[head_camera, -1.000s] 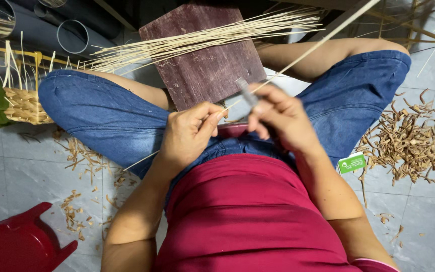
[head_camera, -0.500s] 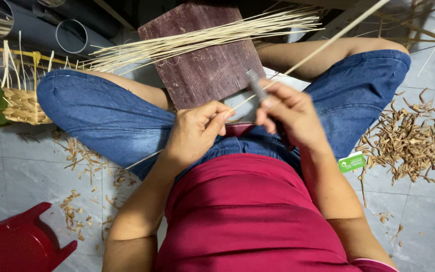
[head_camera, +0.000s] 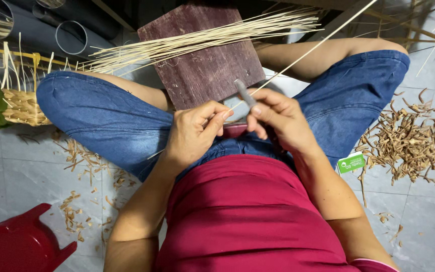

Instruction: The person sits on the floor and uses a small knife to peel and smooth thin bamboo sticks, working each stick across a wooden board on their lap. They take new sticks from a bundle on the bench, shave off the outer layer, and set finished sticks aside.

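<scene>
Just in front of the dark wooden board (head_camera: 202, 60), the left hand (head_camera: 195, 133) is pinching a thin bamboo strip (head_camera: 308, 53) between thumb and forefinger, while the right hand (head_camera: 278, 118) is gripping a small grey knife (head_camera: 245, 93), its blade meeting the strip. The strip is running up and away past the board's right edge. Judging by how close the fingers are sitting, the blade could be slipping toward the left thumb, or the slender strip could be snapping under uneven pressure.

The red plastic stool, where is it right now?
In the head view the red plastic stool sits on the tiled floor at the bottom-left corner, on the person's left, beside the left forearm and near scattered shavings.
</scene>
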